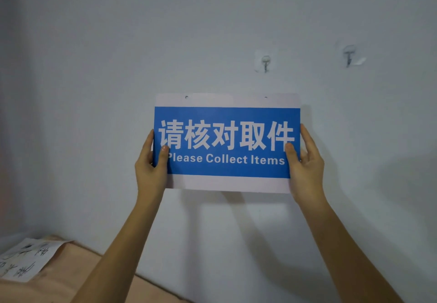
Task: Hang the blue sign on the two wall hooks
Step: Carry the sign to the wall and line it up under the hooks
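Note:
The blue sign [227,142], with white characters, the words "Please Collect Items" and white margins, is held upright in front of the white wall. Two small holes sit near its top edge. My left hand [151,165] grips its left edge, thumb on the front. My right hand [305,160] grips the right edge the same way. Two clear adhesive hooks are stuck on the wall above and to the right: the left hook [265,62] and the right hook [348,55]. The sign's top edge is below both hooks and apart from them.
A pinkish surface [71,279] lies at the lower left against the wall, with a white printed sheet [26,260] on it. The white wall [142,42] fills the view.

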`<state>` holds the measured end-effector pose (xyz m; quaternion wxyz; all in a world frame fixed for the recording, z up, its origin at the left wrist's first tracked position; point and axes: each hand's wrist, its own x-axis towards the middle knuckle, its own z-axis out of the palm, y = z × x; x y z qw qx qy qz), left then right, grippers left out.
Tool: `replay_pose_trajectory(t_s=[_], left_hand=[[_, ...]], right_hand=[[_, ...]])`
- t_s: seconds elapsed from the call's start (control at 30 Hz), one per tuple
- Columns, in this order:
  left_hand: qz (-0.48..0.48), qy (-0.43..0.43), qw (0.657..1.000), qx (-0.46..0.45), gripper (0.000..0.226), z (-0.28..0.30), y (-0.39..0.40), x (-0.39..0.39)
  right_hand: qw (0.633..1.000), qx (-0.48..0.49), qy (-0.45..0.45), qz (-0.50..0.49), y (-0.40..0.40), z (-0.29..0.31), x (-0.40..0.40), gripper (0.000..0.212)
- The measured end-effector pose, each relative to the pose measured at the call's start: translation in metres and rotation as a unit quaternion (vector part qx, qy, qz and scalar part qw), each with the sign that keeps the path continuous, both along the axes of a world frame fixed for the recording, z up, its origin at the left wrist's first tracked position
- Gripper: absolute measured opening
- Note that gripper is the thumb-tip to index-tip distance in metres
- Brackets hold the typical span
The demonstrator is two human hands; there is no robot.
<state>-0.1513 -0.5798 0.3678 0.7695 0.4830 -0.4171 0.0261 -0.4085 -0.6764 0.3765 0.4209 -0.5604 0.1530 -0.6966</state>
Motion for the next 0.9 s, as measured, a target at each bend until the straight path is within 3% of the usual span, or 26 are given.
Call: replay_pose_trajectory(t_s=[0.9], left_hand=[[-0.094,0.009,0.994,-0.049,0.048,0.051,-0.092,-0.096]], right_hand=[[0.993,-0.06,0.006,-0.104,-0.044,0.045,-0.108,0.048]])
